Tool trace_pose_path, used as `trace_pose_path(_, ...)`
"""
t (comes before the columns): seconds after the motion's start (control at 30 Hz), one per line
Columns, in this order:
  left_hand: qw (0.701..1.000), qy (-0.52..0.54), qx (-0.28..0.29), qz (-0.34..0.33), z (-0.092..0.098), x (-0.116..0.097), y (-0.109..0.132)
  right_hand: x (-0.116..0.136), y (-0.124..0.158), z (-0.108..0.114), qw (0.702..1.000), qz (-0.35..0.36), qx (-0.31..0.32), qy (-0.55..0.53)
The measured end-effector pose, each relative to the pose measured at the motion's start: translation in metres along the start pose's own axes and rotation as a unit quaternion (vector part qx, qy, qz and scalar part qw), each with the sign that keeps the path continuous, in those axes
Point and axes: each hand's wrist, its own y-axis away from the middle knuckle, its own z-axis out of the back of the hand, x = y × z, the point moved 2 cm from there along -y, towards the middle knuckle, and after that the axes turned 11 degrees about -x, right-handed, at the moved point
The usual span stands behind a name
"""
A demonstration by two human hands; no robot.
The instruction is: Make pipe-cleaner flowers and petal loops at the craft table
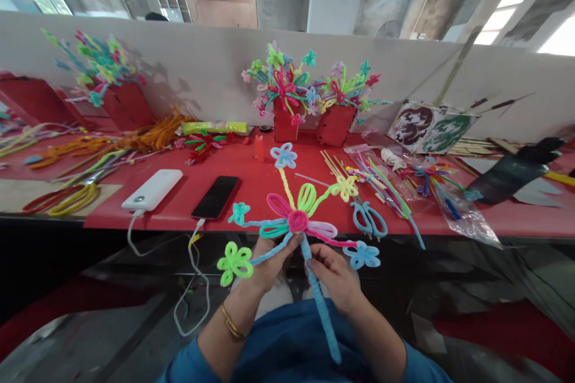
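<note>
A pipe-cleaner flower (297, 221) is held in front of me over the table's front edge. Its round pink centre has looped petals in pink, green, teal and lilac, and several twisted stems spread out to small blossoms. A thick blue-wrapped stalk (320, 299) runs down from it toward my lap, tilted. My left hand (272, 263) grips it just under the centre, with some fingers hidden behind the petals. Around the upper stalk, my right hand (332, 272) is closed, thumb in front. Blue-handled scissors (369, 219) lie right of the flower.
On the red table (269, 191) lie a white power bank (153, 190), a phone (215, 197) and yellow-and-red scissors (74, 197). Red boxes (287, 122) of pipe-cleaner flowers stand at the back. A dark bottle (512, 170) lies at right. A white cable (204, 287) hangs off the edge.
</note>
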Motion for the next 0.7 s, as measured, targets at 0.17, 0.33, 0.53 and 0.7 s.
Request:
trace_pose_path(0.17, 1.0, 0.021, -0.008, -0.014, -0.001, -0.001, 0.003, -0.003, -0.002, -0.004, 0.999, -0.016, -0.015, -0.028)
trace_pose_path(0.33, 0.991, 0.081, -0.107, 0.028, -0.007, 0.004, 0.007, -0.006, -0.001, -0.008, 1.0, 0.015, -0.002, -0.02)
trace_pose_path(0.53, 0.974, 0.162, -0.083, 0.135, -0.013, -0.001, 0.011, -0.009, -0.009, 0.006, 0.997, -0.011, -0.013, -0.073)
trace_pose_path(0.7, 0.988, 0.11, -0.048, 0.095, -0.013, -0.001, 0.016, 0.009, -0.014, 0.021, 0.998, 0.017, -0.022, -0.058)
